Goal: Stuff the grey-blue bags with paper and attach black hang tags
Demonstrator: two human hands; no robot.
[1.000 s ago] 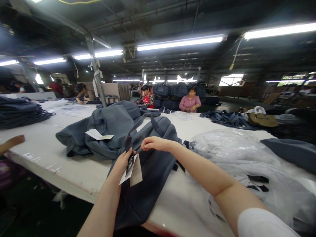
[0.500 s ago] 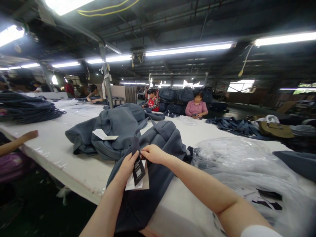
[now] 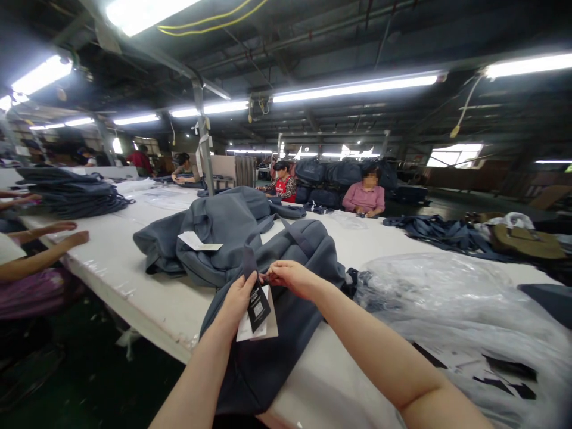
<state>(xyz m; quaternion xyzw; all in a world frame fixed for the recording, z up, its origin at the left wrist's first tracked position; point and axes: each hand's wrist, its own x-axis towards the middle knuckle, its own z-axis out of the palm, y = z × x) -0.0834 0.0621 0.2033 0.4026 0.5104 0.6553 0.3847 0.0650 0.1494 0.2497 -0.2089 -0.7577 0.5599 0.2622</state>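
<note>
A dark blue-grey bag [image 3: 263, 369] lies at the table's near edge, its fabric strap [image 3: 249, 262] rising in front of me. With thumb and fingers, my left hand [image 3: 239, 301] grips the strap and the top of a black hang tag [image 3: 259, 308] printed with a square code. Behind it hang a white and a beige tag [image 3: 271, 325]. My right hand [image 3: 290, 277] is closed in a pinch just right of the strap, on what looks like a thin tag string; the fingers mostly hide it. Beyond lies another blue-grey bag [image 3: 227, 223] with a white paper tag [image 3: 196, 241].
Clear plastic bags [image 3: 429, 286] cover the white table's [image 3: 161, 304] right side, near dark straps [image 3: 438, 229]. Folded dark pieces [image 3: 75, 190] are stacked at left, where a co-worker's hands [image 3: 74, 232] rest. A person in pink [image 3: 364, 196] sits across the table. A metal post [image 3: 204, 155] stands behind.
The view has turned a little left, so things sit further right. My right fingers have drawn slightly away from the left hand. More of the co-worker's arms shows at left.
</note>
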